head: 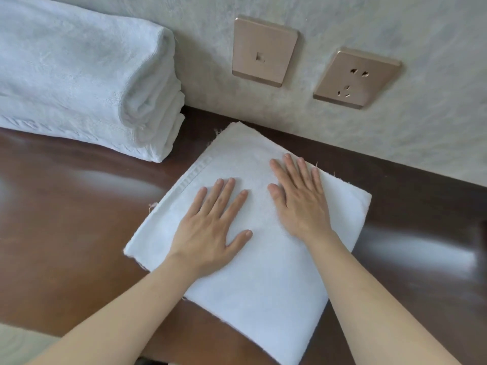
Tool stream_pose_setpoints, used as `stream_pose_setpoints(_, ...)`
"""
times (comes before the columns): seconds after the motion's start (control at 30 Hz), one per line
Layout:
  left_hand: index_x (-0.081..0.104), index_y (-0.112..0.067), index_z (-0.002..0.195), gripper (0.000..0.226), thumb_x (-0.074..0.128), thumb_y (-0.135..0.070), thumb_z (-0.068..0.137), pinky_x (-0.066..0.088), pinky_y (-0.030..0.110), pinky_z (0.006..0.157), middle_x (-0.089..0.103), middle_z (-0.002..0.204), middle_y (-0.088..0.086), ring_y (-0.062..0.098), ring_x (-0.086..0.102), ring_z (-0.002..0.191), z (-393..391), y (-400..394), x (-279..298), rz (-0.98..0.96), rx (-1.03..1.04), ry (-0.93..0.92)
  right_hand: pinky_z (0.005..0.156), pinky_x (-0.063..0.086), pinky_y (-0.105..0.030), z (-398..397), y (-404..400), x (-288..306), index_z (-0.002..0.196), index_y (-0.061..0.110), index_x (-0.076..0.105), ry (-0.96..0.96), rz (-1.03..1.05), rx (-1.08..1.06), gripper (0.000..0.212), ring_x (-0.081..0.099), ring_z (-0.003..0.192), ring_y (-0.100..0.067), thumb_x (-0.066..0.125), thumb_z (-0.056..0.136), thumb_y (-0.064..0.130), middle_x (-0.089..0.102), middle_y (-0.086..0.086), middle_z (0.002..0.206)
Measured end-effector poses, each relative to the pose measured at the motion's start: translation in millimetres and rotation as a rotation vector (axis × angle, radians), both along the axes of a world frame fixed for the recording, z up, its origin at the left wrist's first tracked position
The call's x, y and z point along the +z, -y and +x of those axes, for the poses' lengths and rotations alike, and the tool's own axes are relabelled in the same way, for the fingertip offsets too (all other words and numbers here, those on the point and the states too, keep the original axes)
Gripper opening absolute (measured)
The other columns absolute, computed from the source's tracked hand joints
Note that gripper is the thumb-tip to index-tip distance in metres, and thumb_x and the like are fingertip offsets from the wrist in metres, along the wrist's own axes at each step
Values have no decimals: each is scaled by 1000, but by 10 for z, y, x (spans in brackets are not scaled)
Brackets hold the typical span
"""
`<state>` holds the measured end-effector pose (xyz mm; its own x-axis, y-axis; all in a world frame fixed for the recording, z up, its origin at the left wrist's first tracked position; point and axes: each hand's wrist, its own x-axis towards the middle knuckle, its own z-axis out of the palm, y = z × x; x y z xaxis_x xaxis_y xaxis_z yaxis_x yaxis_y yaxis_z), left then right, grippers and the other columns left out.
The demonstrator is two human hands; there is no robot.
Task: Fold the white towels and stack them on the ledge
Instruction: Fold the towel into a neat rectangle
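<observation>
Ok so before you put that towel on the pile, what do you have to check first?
1. Folded white terry towel lies flat on the dark brown wooden ledge: ok.
2. Left hand and right hand press on it with straight fingers: ok. Neither grips it yet.
3. Towel edges lined up: cannot tell; only the top layer shows, with loose threads at the far corner.
4. Stack of folded white towels against the pale textured wall looks steady: ok.
5. Room on top of the stack: cannot tell; it runs out of view.
6. Two bronze wall plates clear of the towels: ok.
</observation>
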<state>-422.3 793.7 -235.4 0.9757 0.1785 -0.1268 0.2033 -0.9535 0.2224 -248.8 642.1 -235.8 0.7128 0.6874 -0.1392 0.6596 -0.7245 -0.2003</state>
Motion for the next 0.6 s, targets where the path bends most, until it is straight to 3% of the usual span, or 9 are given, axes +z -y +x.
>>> stream_pose_setpoints(0.2, -8, -37, 158, 68, 6, -67, 99, -5, 41, 124, -14, 167, -4, 14, -18, 152, 538, -224, 11, 18, -358, -1, 123, -9, -43, -242, 386, 8, 159, 37, -1, -4, 2, -371, 63, -15, 153, -14, 2, 99, 57, -10, 7, 167)
stream_pose_setpoints(0.37, -19, -41, 154, 69, -3, -72, 95, -12, 41, 123, -22, 164, -7, 14, -25, 150, 1025, -329, 10, 69, -472, 1, 122, -11, -46, -582, 474, -37, 158, 37, -8, -16, -19, -661, 62, -16, 153, -18, 6, 101, 56, -15, 6, 166)
stream_pose_setpoints(0.6, -20, -44, 153, 71, 4, -74, 94, -13, 40, 123, -23, 164, -10, 11, -24, 150, 1404, -436, 6, 74, -661, 8, 122, -11, -49, -1043, 283, -71, 159, 32, -10, -7, -14, -951, 63, -13, 154, -23, 7, 102, 54, -14, 2, 166)
